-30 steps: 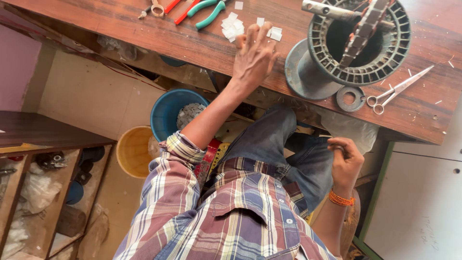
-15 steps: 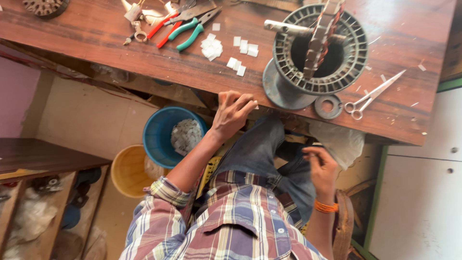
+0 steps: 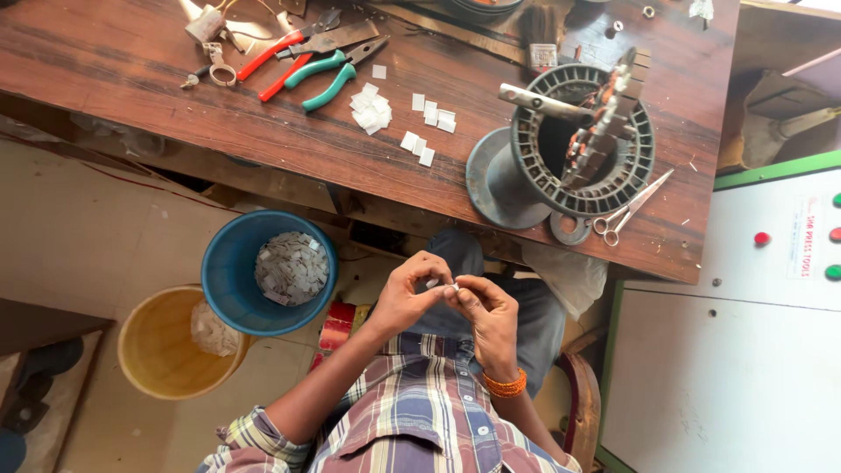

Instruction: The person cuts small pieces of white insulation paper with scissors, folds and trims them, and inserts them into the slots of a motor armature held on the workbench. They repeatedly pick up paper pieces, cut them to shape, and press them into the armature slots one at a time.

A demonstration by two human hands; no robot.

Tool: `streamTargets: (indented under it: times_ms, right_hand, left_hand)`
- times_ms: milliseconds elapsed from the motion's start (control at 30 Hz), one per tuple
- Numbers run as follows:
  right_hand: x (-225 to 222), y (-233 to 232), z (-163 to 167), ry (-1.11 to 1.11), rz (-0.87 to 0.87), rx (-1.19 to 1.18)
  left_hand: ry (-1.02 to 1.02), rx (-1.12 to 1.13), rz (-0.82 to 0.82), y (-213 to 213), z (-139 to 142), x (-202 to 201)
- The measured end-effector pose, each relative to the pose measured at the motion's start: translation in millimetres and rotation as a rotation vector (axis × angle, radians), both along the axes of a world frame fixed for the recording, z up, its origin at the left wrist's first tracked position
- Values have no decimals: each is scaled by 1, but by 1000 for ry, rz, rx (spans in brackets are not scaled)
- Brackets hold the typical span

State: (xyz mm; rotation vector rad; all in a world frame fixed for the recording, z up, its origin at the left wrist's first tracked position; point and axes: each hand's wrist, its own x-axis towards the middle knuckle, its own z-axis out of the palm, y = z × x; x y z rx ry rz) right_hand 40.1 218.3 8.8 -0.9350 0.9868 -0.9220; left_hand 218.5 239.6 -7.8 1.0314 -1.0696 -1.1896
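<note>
below the near edge of the table, over the lap: both hands meet at the fingertips.
table [image 3: 131,70]: long brown wooden top across the upper picture.
motor stator [image 3: 583,140]: round dark slotted core on a grey base, right part of the table.
blue bucket [image 3: 229,263]: on the floor, holds white paper pieces.
yellow bucket [image 3: 158,350]: just beside the blue bucket.
left hand [image 3: 405,293]: fingers curled, pinching one side of the small white piece.
right hand [image 3: 486,311]: fingers curled, pinching the other side; orange band at the wrist.
pliers [image 3: 337,70]: green-handled, beside red-handled ones.
scissors [image 3: 626,210]: at the stator base.
paper slips [image 3: 420,123]: scattered mid-table.
small white piece [image 3: 455,285]: between the fingertips of both hands.
</note>
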Motion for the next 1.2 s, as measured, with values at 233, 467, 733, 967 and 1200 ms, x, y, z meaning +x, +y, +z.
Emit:
streamTargets:
  times_ms: [233,467,733,967,1200]
  right_hand:
    - [50,7,5,262,243,105]
    - [96,17,7,433,219,-80]
    - [71,11,6,61,16,9]
    - [3,1,40,367,-104,-420]
    - [-50,2,76,722,-33,-662]
  left_hand:
    - [163,251,-214,22,-31,66]
    - [-273,22,10,28,-6,95]
    - [-24,-28,220,25,14,41]
    - [105,139,8,1,38,-16]
    - [-475,-316,153,-2,70,-52]
